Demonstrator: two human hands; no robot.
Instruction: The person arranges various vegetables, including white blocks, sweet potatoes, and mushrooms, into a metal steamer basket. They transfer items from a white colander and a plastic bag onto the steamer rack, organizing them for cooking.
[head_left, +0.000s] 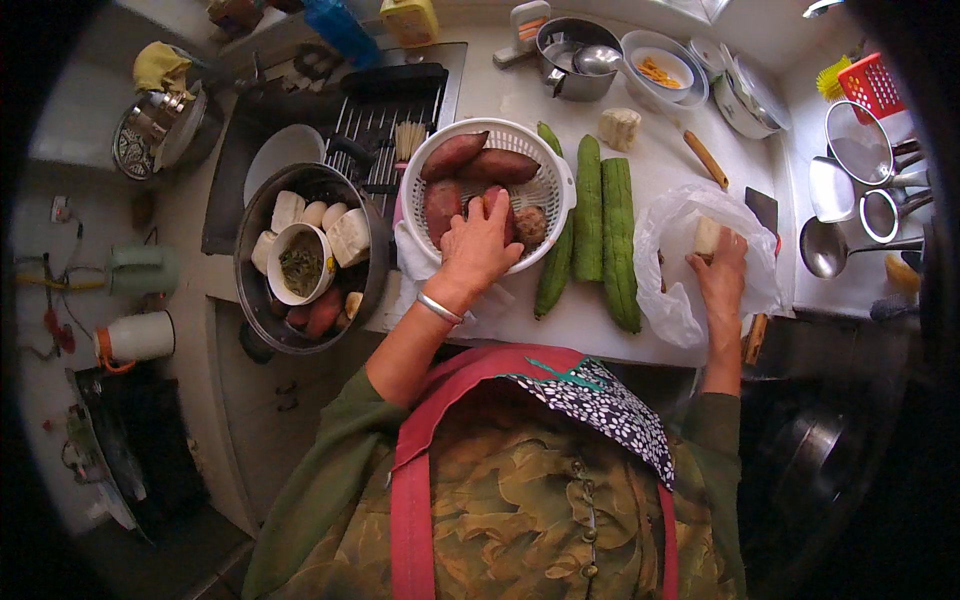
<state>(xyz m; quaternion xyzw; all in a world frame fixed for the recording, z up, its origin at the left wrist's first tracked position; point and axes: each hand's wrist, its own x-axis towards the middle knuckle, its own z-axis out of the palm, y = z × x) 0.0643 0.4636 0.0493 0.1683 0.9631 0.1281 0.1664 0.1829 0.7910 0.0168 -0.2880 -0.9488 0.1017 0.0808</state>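
Note:
My left hand (480, 247) reaches into a white plastic colander (564, 169), its fingers around a small reddish sweet potato (496, 201). Larger sweet potatoes (499, 166) and a brown, rough-skinned root (531, 227) lie in the same colander. On the right, my right hand (721, 274) is inside a translucent plastic bag (667, 300) and grips a pale, cut root piece (707, 235). The bag's folds hide much of its contents. Between the hands, several long green ridged gourds (619, 240) lie on the white counter (517, 319).
To the left stands a dark pot (247, 281) holding a bowl (328, 279), eggs, white chunks and sweet potatoes, partly over the sink (225, 202). Behind are a steel saucepan (577, 86), nested bowls (701, 94), a root chunk (619, 128) and a wooden-handled tool (706, 159). Ladles (823, 244) hang right.

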